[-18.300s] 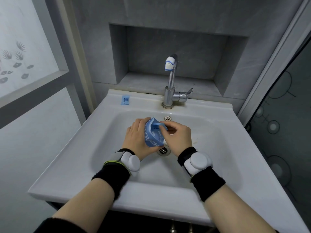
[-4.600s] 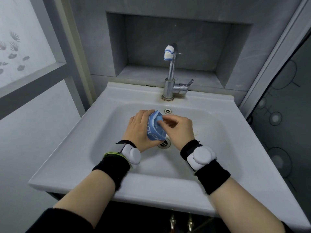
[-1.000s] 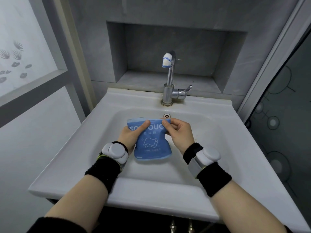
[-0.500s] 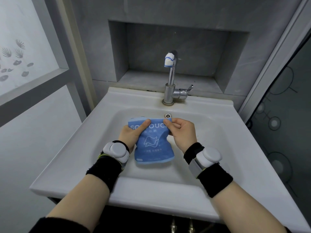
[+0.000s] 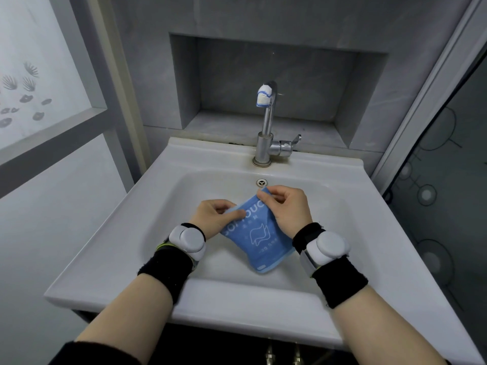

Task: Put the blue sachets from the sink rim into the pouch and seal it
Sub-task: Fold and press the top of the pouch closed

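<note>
A blue pouch (image 5: 259,238) with white lettering and a white logo hangs tilted over the basin of the white sink (image 5: 200,156), its top edge sloping up to the right. My left hand (image 5: 217,217) pinches the top edge at its left end. My right hand (image 5: 286,209) pinches the same edge at its right corner. The pouch's bottom points down and to the right. No loose blue sachet shows on the sink rim; what is inside the pouch is hidden.
A chrome tap (image 5: 267,127) with a wrapped spout stands at the back of the sink, its lever to the right. An overflow hole (image 5: 261,182) sits just beyond my right hand. A grey wall recess (image 5: 276,83) lies behind; a glass door (image 5: 448,167) is at right.
The pouch has turned from level to tilted, its right corner raised. The last sachet on the rim, seen 18 s ago, is gone. Both hands keep their pinch on the top edge.
</note>
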`<control>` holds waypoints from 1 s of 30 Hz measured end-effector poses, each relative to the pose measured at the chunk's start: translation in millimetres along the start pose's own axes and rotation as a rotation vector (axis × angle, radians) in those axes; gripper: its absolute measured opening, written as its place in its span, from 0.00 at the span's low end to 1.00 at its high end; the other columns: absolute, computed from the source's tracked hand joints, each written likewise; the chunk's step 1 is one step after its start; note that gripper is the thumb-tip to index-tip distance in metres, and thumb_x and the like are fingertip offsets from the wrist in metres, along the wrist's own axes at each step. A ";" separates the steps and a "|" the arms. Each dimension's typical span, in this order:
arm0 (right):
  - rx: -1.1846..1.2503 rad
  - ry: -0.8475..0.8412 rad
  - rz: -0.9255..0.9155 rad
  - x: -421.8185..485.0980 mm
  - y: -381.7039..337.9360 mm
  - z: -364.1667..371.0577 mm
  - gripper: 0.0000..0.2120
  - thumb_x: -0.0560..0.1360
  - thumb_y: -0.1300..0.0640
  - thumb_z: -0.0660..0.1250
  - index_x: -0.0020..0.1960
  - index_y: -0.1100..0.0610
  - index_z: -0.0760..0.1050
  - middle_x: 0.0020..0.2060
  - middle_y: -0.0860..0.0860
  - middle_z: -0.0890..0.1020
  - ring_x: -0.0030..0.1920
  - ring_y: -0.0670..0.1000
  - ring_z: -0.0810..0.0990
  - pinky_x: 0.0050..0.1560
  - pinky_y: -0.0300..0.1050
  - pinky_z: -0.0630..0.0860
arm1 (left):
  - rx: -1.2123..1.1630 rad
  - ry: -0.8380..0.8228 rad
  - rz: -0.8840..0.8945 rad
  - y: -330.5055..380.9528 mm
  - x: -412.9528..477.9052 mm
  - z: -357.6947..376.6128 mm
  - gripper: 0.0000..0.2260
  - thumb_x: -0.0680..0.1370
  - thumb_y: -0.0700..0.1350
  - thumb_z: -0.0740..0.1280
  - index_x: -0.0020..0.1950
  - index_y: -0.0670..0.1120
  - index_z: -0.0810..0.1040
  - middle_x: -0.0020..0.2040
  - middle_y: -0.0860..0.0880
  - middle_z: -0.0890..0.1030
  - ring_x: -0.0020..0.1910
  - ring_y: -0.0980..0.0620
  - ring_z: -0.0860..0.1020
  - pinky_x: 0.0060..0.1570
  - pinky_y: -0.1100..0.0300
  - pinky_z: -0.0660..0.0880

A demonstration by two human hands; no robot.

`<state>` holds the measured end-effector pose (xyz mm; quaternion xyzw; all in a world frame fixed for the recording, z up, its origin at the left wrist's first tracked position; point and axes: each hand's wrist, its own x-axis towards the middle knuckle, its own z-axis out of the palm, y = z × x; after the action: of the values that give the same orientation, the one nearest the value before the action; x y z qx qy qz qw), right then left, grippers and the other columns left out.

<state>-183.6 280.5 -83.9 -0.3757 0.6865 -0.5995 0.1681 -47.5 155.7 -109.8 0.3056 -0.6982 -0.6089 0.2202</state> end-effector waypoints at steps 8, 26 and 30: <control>-0.092 -0.107 0.016 -3.3 0.8 4.7 0.08 0.74 0.56 0.72 0.46 0.60 0.83 0.41 0.52 0.86 0.43 0.51 0.84 0.48 0.47 0.81 | -0.076 -0.070 0.075 0.0 -6.5 6.7 0.04 0.73 0.43 0.73 0.37 0.48 0.84 0.36 0.50 0.84 0.35 0.58 0.80 0.36 0.66 0.75; -0.121 -0.049 0.031 -5.5 -5.7 10.8 0.07 0.72 0.54 0.73 0.44 0.58 0.84 0.38 0.49 0.86 0.38 0.45 0.84 0.43 0.39 0.81 | -0.092 -0.003 0.168 6.8 -8.5 2.6 0.04 0.72 0.44 0.74 0.37 0.49 0.84 0.36 0.47 0.84 0.35 0.54 0.79 0.38 0.62 0.77; -0.119 -0.063 0.036 -5.9 -6.1 11.1 0.08 0.72 0.54 0.73 0.45 0.59 0.83 0.39 0.50 0.86 0.39 0.47 0.84 0.44 0.41 0.81 | -0.059 0.016 0.178 7.9 -9.4 1.9 0.06 0.72 0.44 0.74 0.35 0.51 0.84 0.34 0.50 0.83 0.33 0.55 0.79 0.37 0.63 0.76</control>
<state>-170.3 277.0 -81.9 -0.3910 0.7219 -0.5425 0.1778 -43.4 164.2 -101.7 0.2408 -0.7023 -0.6048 0.2880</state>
